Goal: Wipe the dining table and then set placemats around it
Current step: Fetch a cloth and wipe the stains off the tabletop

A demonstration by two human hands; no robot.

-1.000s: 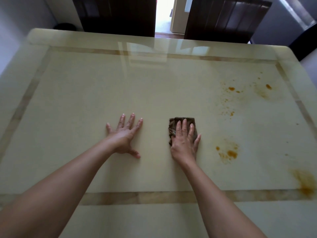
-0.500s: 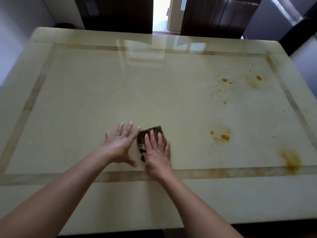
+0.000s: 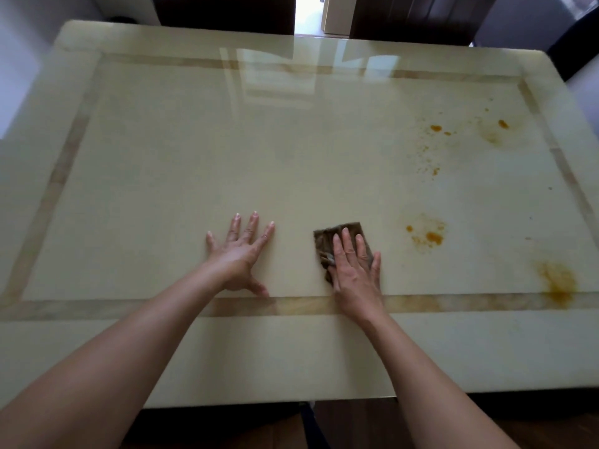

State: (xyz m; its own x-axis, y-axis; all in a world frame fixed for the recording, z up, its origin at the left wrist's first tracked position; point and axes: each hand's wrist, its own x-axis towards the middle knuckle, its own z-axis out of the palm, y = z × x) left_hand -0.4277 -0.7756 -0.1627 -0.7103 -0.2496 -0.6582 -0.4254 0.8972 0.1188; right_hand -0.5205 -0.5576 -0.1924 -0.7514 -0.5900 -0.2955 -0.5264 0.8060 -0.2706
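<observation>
Rag: one brown folded cloth rag (image 3: 327, 241) on your one shiny cream table (image 3: 227, 157), near your edge; its long side points away from you.
Hands: two; right hand (image 3: 355, 273) presses the rag, fingers straight; left hand (image 3: 240, 254) flat beside it, fingers wide.
Stains: four orange patches (image 3: 428, 236).

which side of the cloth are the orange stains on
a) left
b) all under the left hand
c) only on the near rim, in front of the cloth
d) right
d: the stains all lie to the right of the cloth, which the right hand presses flat.
</observation>
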